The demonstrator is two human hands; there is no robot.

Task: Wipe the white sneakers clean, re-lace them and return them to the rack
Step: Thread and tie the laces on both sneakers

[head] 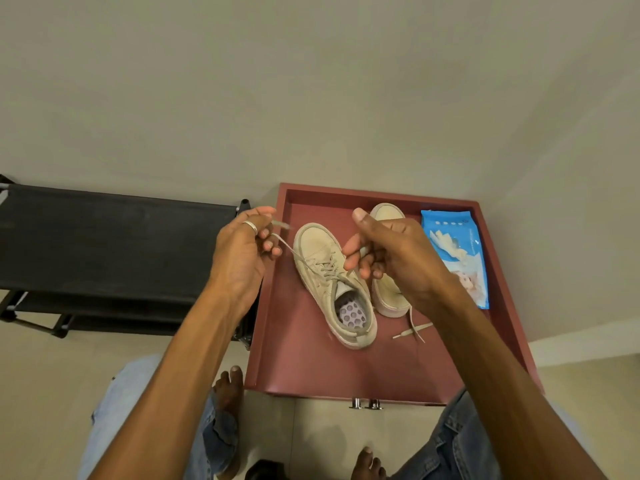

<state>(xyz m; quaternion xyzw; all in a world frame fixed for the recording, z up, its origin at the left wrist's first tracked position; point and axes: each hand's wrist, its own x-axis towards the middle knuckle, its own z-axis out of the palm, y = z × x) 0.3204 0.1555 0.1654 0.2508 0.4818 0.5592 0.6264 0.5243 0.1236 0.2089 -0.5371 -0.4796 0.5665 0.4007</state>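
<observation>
Two off-white sneakers lie in a red tray [298, 358]. The nearer, laced sneaker [332, 282] lies in the tray's middle, toe pointing away from me. My left hand [242, 251] pinches one end of its lace [287, 249], pulled taut to the left above the tray's edge. My right hand [391, 258] grips the other lace end above the shoe's tongue. The second sneaker [388, 289] lies just right of the first, mostly hidden behind my right hand. A loose lace [414, 329] trails from it onto the tray floor.
A blue pack of wipes [457, 254] lies along the tray's right side. A black shoe rack [114, 251] stands to the left of the tray. My bare feet and jeans-clad knees are at the bottom, on a pale tiled floor.
</observation>
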